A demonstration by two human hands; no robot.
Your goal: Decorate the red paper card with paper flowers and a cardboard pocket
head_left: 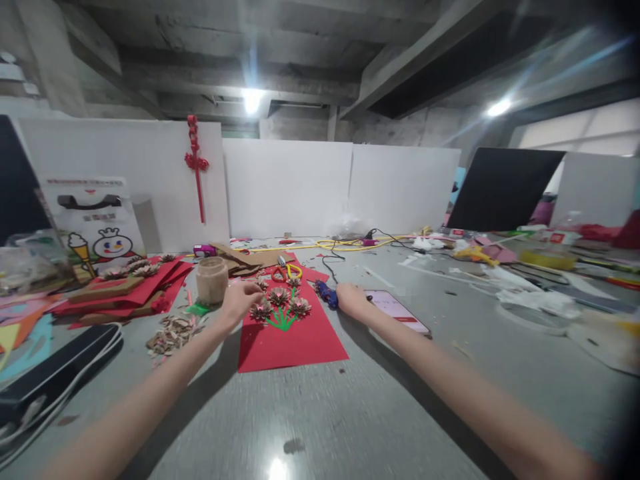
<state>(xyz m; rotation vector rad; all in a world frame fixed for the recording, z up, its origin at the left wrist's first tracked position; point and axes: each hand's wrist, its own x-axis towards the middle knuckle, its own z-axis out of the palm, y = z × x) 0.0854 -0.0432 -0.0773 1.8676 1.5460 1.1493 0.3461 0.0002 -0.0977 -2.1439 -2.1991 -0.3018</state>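
Observation:
A red paper sheet [295, 341] lies on the grey table [350, 413] in front of me, with several brown paper flowers [280, 297] and green stems [283, 320] stuck on it. My left hand [239, 300] rests at the sheet's upper left corner, fingers curled and pinched at a small flower by the edge. My right hand [351, 299] is to the right of the sheet, closed around the blue glue gun [327, 294], whose black cord runs back across the table.
A tan jar [211, 280] stands left of my left hand, with a pile of brown paper scraps [173, 333] below it. Red card stacks [130, 290] lie at left, a phone [397, 310] at right, scissors [287, 270] behind, white boards [285, 187] at the back.

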